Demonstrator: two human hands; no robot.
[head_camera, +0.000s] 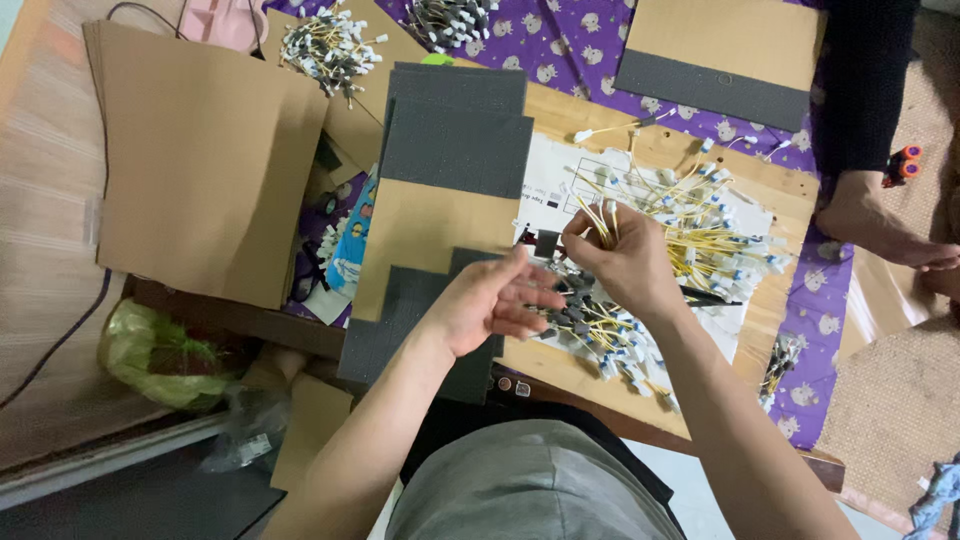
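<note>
Nearest us, our left hand (492, 300) lies released, fingers spread, palm turned up over the grey foam sheet (400, 320) at the tabletop's (560, 365) near edge. Just beyond, our right hand (625, 262) pinches a bundle of yellow wires (598, 218), held upright above the loose pile of yellow wires with white connectors (700, 235) mid-tabletop. Farther left lies a stack of cardboard sheets (200, 160); at the far right, another person's foot (880, 225).

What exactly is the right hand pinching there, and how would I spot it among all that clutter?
Start at the wooden board across the lap, then the white paper sheet on it. Above that sheet the right hand pinches a small bunch of yellow wires. Unlike the loose pile of wires with white ends beside it, this bunch stands upright between the fingers.
</note>
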